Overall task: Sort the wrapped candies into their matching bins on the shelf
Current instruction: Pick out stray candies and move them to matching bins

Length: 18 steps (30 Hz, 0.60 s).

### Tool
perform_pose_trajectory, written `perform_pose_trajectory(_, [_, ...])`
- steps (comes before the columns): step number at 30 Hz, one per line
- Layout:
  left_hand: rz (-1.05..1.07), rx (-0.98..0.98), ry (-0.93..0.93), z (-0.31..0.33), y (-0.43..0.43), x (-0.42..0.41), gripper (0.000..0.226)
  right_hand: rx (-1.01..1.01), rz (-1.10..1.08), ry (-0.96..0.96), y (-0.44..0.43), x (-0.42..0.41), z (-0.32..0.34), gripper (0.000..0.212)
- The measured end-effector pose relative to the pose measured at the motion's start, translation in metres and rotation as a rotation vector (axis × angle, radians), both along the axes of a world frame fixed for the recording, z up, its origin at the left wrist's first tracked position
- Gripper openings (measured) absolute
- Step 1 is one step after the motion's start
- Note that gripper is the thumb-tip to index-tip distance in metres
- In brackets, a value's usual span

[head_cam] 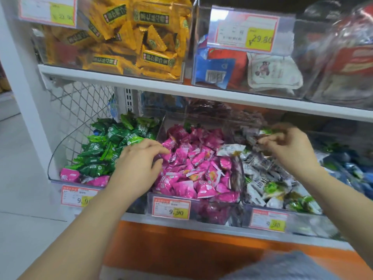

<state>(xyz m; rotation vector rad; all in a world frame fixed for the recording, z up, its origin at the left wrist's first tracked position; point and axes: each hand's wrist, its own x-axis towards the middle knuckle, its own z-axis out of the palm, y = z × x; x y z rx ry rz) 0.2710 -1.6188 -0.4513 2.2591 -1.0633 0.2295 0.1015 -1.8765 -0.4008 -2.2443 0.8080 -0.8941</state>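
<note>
I see pink strays at the green bin's [60,150] front edge. My left hand [139,162] lies spread, holding nothing, on the pink candies [193,170]. My right hand [290,146] pinches a green candy [269,131] above the white bin [268,217]; the shelf [181,89] overhangs.

Your right hand [290,146] is motion-blurred; a green scrap [269,131] shows at its fingertips, but whether you grip it cannot be told. Your left hand [139,160] covers the divide between the green bin [58,150] and the pink bin [193,211], hiding the candies beneath. The price tag [268,220] below your right hand is too blurred to read. Right of that hand, the blue-wrapped candies [351,168] are smeared and cut by the edge.
</note>
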Motion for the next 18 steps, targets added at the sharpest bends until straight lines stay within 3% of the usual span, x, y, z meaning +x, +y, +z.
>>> perform_pose_trajectory(2, [0.003, -0.008, 0.004, 0.001, 0.000, -0.002, 0.025, -0.019, -0.066, 0.071, -0.009, -0.004, -0.006, 0.002])
perform_pose_trajectory(7, [-0.001, 0.002, 0.009, 0.001, 0.001, -0.003, 0.025, -0.165, -0.173, 0.351, -0.014, -0.015, -0.021, 0.034])
perform_pose_trajectory(10, [-0.004, 0.008, 0.024, 0.002, 0.001, -0.002, 0.025, -0.326, -0.259, 0.437, 0.000, -0.012, -0.017, 0.041])
perform_pose_trajectory(12, [-0.006, 0.010, 0.027, 0.001, 0.000, 0.000, 0.025, -0.436, -0.136, 0.328, 0.021, -0.007, -0.008, 0.039])
perform_pose_trajectory(14, [-0.011, 0.003, 0.030, 0.001, -0.001, 0.001, 0.024, -0.447, 0.151, 0.332, 0.041, -0.001, 0.002, 0.036])
perform_pose_trajectory(16, [-0.014, -0.002, 0.036, 0.001, -0.001, 0.002, 0.024, -0.485, 0.336, 0.570, 0.055, 0.006, 0.003, 0.043])
perform_pose_trajectory(18, [-0.020, -0.004, 0.039, 0.001, 0.000, 0.002, 0.024, -0.538, 0.358, 0.779, 0.059, 0.013, 0.000, 0.050])
